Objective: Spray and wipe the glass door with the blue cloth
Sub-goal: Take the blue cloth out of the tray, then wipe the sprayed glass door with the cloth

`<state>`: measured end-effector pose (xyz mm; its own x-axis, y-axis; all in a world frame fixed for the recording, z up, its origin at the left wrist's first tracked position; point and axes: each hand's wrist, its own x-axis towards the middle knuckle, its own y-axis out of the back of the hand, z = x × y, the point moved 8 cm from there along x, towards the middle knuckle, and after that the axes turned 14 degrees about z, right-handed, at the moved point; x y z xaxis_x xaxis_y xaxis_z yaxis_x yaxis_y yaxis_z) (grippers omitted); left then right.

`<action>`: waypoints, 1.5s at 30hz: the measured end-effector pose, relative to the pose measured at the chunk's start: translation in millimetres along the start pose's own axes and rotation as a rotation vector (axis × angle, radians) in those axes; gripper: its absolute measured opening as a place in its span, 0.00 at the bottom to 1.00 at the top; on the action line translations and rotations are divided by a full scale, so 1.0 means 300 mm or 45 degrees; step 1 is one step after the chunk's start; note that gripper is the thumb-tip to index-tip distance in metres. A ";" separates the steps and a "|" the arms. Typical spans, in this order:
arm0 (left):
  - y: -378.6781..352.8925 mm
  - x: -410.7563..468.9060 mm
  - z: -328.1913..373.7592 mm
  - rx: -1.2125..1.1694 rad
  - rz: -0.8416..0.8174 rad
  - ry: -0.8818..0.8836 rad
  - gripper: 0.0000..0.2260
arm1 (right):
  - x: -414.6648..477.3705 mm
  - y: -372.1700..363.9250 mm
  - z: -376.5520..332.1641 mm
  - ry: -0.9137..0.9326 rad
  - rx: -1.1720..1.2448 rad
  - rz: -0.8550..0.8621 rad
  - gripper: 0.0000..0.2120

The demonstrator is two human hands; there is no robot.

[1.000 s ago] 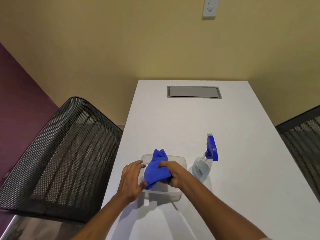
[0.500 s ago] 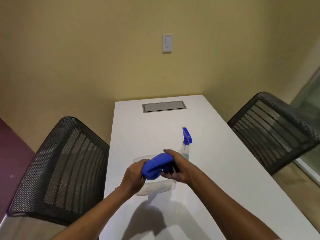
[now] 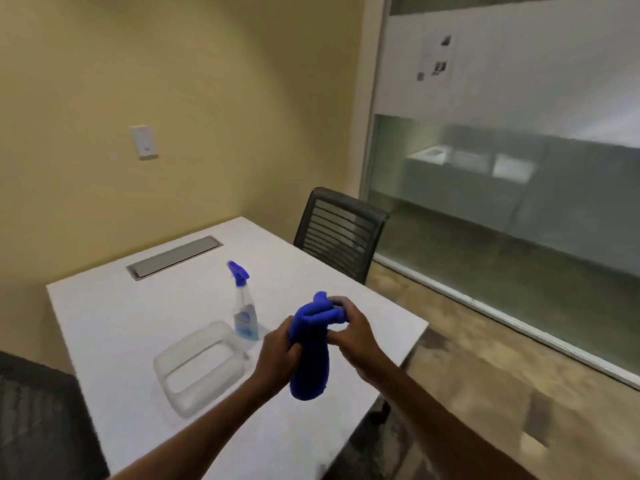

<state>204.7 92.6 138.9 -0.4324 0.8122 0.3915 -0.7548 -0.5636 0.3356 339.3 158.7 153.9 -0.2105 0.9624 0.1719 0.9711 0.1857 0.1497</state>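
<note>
The blue cloth hangs in the air above the white table, bunched at the top and drooping below. My left hand grips its left side and my right hand holds its bunched top. A clear spray bottle with a blue trigger head stands upright on the table, behind and left of my hands, untouched. The glass wall, partly frosted, fills the right side of the view.
A clear plastic tub sits on the table in front of the bottle. A black mesh chair stands at the table's far right, another chair at lower left. A grey cable hatch is set in the tabletop.
Both hands lifted the blue cloth out of the tub and carried it right. The view swung to the right, bringing the glass wall into sight.
</note>
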 end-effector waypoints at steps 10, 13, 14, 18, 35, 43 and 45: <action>-0.540 -0.367 0.502 -0.477 -0.404 -0.130 0.09 | -0.447 0.816 -0.208 0.351 -0.394 0.844 0.24; -0.666 -0.562 0.658 -0.520 -0.565 -0.199 0.10 | -0.670 1.005 -0.264 0.402 -0.582 0.969 0.13; -0.702 -0.636 0.707 -0.534 -0.621 -0.213 0.09 | -0.755 1.070 -0.272 0.375 -0.633 1.019 0.11; -0.788 -0.963 0.911 -0.537 -0.803 -0.338 0.16 | -1.138 1.287 -0.308 0.214 -0.695 1.127 0.09; -0.710 -2.110 1.985 -0.895 -2.122 -1.264 0.43 | -2.455 1.670 -0.913 -0.189 -1.198 1.331 0.17; -0.726 -2.594 2.145 -0.736 -2.725 -1.444 0.28 | -2.884 1.729 -1.012 -0.520 -1.395 1.735 0.11; -0.727 -2.674 2.202 -0.835 -2.688 -1.537 0.26 | -2.992 1.732 -1.030 -0.591 -1.436 1.881 0.12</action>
<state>1042.0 -535.3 317.6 0.8294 -0.5134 0.2201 0.2741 0.7174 0.6405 998.3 -670.0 378.2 0.8213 0.2159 0.5281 -0.2293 -0.7226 0.6522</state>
